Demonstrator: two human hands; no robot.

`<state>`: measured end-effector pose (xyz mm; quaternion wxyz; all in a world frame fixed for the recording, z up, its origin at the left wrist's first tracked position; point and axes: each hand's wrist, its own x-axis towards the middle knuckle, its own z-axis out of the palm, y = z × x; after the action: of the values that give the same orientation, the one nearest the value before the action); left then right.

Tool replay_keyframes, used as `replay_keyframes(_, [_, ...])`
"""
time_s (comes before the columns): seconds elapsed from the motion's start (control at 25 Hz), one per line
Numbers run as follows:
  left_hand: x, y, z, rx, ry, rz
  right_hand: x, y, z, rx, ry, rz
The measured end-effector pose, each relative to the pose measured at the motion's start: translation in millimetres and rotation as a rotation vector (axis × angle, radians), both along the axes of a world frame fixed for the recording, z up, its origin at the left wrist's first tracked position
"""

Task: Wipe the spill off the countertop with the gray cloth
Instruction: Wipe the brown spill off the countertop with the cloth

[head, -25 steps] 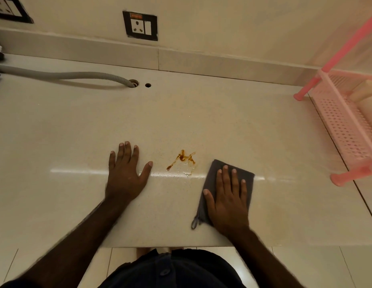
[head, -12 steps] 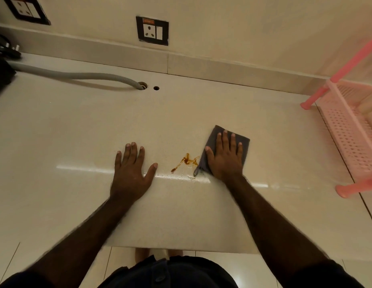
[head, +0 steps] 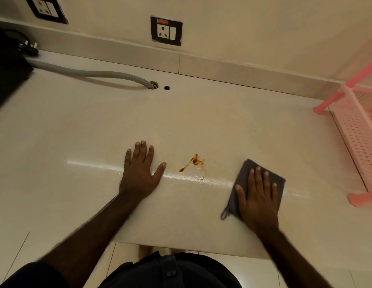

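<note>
Grey corrugated hose (head: pixel 102 74) into hole; two wall sockets (head: pixel 166 31); pink rack (head: pixel 360 129) far rt.

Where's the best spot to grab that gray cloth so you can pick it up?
Probably the little loop at the near-left corner of the gray cloth. It sticks out free past the right hand, which lies flat on the rest. Come from the left, where the countertop is bare, and pinch it.

spill (head: pixel 193 162): brown, unwiped, countertop (head: pixel 77 132) middle | gray cloth (head: pixel 242 179): flat, right of spill, apart
</note>
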<state>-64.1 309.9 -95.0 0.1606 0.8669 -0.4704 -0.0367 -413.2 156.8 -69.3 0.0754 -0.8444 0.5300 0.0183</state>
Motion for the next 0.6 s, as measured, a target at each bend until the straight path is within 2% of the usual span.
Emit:
replay_keyframes(0.08, [0,0,-1,0.001,0.000,0.003,12,36,-2,-0.018,-0.007,0.015])
replay_keyframes(0.24, [0,0,-2,-0.020,-0.011,0.006,55,78,-10,0.004,-0.068,0.194])
replay_keyframes(0.6, [-2,0,6,0.028,0.035,0.005,122,-13,4,0.007,-0.020,0.090])
